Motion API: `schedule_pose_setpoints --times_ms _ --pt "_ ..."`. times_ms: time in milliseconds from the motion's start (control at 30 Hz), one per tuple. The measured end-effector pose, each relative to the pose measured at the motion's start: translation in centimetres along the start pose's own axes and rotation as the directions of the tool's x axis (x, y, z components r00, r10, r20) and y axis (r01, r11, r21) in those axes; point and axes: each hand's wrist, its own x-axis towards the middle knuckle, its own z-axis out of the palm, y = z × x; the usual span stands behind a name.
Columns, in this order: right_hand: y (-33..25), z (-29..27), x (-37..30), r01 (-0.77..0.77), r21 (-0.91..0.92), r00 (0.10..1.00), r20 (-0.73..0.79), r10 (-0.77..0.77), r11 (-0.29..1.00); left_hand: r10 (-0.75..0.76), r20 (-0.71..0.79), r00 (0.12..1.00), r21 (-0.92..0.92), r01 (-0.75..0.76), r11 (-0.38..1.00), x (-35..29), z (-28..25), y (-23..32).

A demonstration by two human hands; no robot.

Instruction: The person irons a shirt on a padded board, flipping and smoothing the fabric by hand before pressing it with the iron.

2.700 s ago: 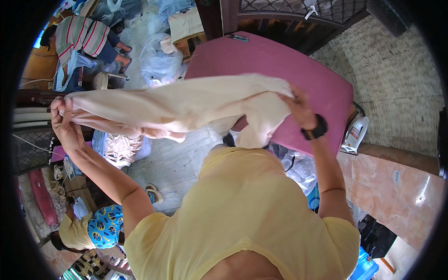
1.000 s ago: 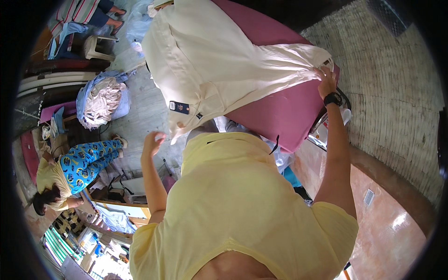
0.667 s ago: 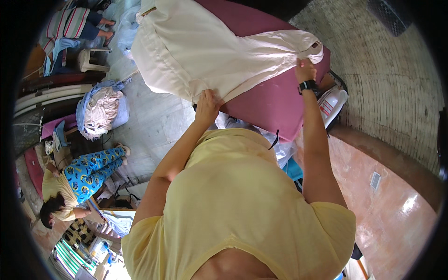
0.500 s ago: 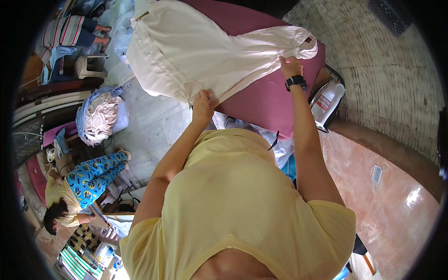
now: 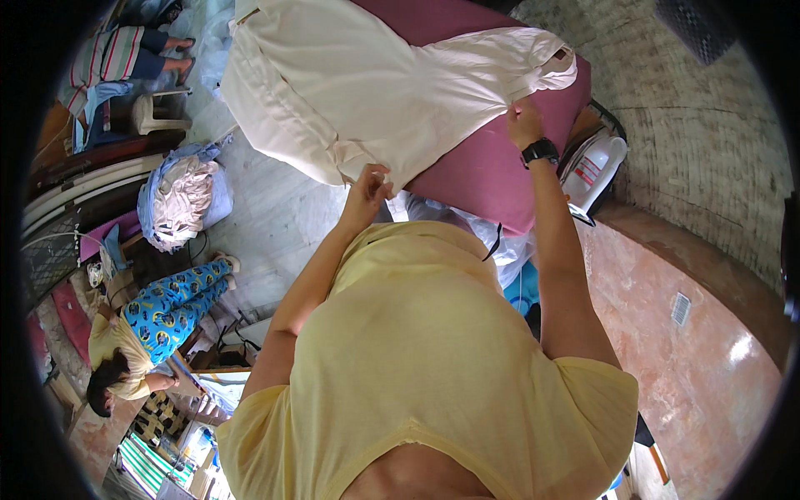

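Note:
A cream-white garment (image 5: pixel 333 75), looking like a dress or long top, lies spread over an ironing board with a maroon cover (image 5: pixel 467 171). Its wide part hangs past the board's left edge. The gathered narrower end, with a dark label in its opening, lies at the right. My left hand (image 5: pixel 365 198) is beside the near edge of the wide part, fingers loosely curled and apart, with no cloth visible between them. My right hand (image 5: pixel 525 127), below a black wristwatch, pinches the garment's near edge close to the gathered end.
A white iron (image 5: pixel 593 171) stands in a holder at the board's right end. Piled clothes (image 5: pixel 182 200) sit at the left, near a beige plastic stool (image 5: pixel 158 112). Two other people are at the left, one in blue patterned trousers (image 5: pixel 179 308). Plastic bags (image 5: pixel 512 250) lie under the board.
My left hand has loosened from the garment's near edge, its fingers coming apart. My right hand still pinches the edge and is slightly lower and further right.

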Motion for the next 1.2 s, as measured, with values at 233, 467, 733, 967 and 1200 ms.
schedule_pose_setpoints --times_ms 233,467,733,967,1200 --pt "-0.9 -1.3 -0.5 -0.041 0.17 0.998 0.046 0.033 0.985 -0.138 0.169 0.976 0.295 0.083 0.952 -0.6 0.9 -0.8" --pt "-4.8 0.3 -3.3 -0.333 -0.28 0.941 -0.166 0.296 0.901 0.049 0.213 0.976 0.678 -0.184 0.712 2.7 -0.6 3.9" --pt "-7.1 2.8 -4.4 -0.351 -0.029 0.93 -0.128 0.345 0.936 0.533 0.402 0.744 0.79 -0.576 0.209 12.3 1.3 6.3" --pt "-8.8 3.3 -5.0 -0.428 0.009 0.861 -0.298 0.411 0.904 0.566 0.63 0.532 0.535 -0.825 0.18 17.9 5.2 7.1" --pt "-3.3 -3.4 -7.1 -0.607 -0.537 0.753 -0.625 0.206 0.586 0.383 0.796 0.469 0.526 -0.848 -0.056 19.2 6.7 4.7"
